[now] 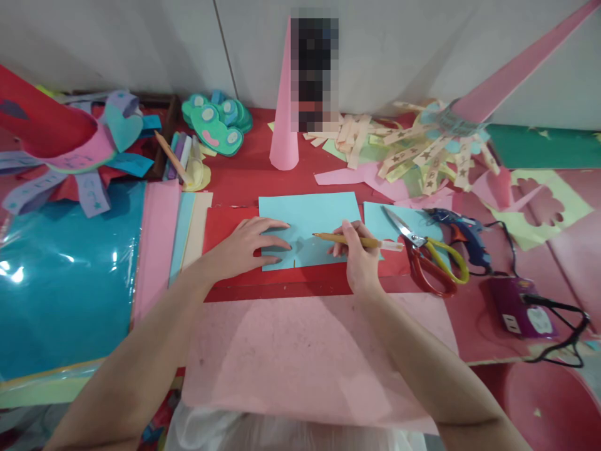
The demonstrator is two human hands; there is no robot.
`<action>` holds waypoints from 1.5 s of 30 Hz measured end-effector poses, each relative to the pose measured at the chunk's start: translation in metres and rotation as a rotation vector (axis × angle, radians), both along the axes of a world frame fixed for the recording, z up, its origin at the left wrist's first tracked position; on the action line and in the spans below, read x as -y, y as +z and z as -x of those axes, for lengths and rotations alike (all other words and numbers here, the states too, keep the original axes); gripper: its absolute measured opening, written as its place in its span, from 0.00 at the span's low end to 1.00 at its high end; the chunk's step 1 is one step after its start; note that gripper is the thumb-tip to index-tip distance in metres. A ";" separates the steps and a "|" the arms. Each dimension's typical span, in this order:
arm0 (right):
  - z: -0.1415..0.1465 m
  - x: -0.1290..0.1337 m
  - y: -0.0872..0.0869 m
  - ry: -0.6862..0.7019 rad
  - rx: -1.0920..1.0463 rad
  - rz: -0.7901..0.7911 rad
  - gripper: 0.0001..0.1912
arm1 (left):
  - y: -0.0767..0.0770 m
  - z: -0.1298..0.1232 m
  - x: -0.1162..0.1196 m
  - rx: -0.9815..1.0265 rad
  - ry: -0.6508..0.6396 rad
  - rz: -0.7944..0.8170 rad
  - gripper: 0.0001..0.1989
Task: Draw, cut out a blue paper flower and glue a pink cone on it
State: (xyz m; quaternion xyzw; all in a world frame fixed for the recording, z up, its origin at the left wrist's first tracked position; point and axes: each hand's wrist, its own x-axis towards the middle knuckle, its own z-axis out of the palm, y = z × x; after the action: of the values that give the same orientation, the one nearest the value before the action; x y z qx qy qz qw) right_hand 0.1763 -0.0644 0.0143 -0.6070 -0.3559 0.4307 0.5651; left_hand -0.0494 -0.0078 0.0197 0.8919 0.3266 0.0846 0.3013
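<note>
A light blue sheet of paper (310, 210) lies on red paper in front of me, with a short dark mark near its lower edge. My left hand (253, 245) rests with spread fingers on the sheet's left side. My right hand (360, 254) is closed round a yellow-brown pen (338, 238), whose tip points left just over the middle of the sheet. I cannot tell whether the tip touches the paper. Right of that hand lie scissors (434, 250) with one red and one yellow handle, partly on another light blue piece (373, 216).
At the right are a blue glue gun (469, 238) and a purple power socket box (521, 307) with a black cord. Pink paper cones (284, 125), paper strips (399, 147), green frog cutouts (218, 125) and markers (178, 153) line the back. Blue wrapped sheets (70, 282) lie left.
</note>
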 end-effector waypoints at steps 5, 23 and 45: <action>-0.002 -0.001 -0.001 -0.023 0.005 0.007 0.16 | 0.001 0.000 0.000 -0.025 -0.060 0.008 0.19; -0.006 0.001 0.006 -0.070 0.140 -0.121 0.16 | 0.003 -0.009 0.005 -0.113 -0.120 -0.119 0.22; 0.006 0.002 0.000 0.250 0.082 0.007 0.17 | -0.001 -0.006 0.003 -0.153 -0.074 -0.225 0.20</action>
State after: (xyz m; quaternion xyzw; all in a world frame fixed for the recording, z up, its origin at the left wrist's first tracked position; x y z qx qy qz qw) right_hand 0.1707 -0.0669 0.0147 -0.5769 -0.4500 0.4739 0.4900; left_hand -0.0434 -0.0111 0.0183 0.9352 0.3040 0.0414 0.1766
